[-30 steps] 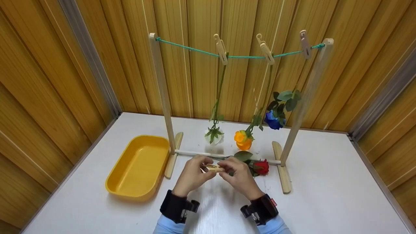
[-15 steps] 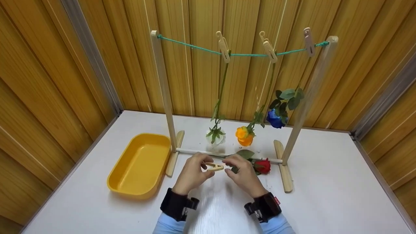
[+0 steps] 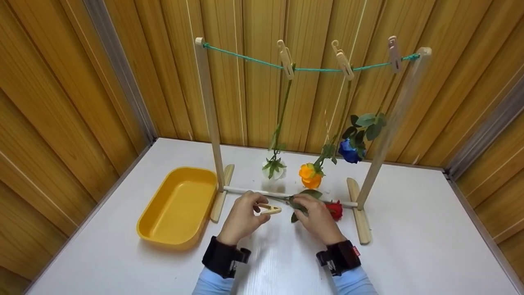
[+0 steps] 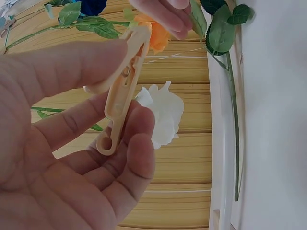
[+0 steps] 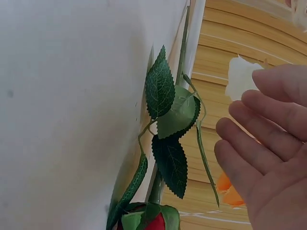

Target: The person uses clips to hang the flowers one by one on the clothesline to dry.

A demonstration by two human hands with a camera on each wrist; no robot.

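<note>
My left hand point(image 3: 245, 215) pinches a beige plastic clothespin point(image 4: 125, 79) between thumb and fingers. Just right of it, my right hand point(image 3: 317, 217) has its fingers spread and holds nothing; it is over the leaves of a red rose point(image 3: 335, 210). That rose lies on the table along the rack's bottom bar, its long green stem point(image 4: 234, 129) pointing left. In the right wrist view its dark green leaves point(image 5: 168, 120) are beside the fingers. A white rose point(image 3: 273, 169), an orange rose point(image 3: 311, 176) and a blue rose point(image 3: 351, 150) hang head down behind the hands.
A wooden rack point(image 3: 211, 119) carries a green cord point(image 3: 254, 60), where clothespins point(image 3: 287, 61) hold the hanging stems. At the left stands a yellow tray point(image 3: 180, 209). The rack's right foot point(image 3: 359, 217) rests on the white table point(image 3: 421, 237); wood-patterned panels point(image 3: 262, 102) rise behind.
My right hand has let go of the clothespin and moved right, over the red rose's leaves. The left hand keeps hold of the clothespin. The head view has shifted slightly.
</note>
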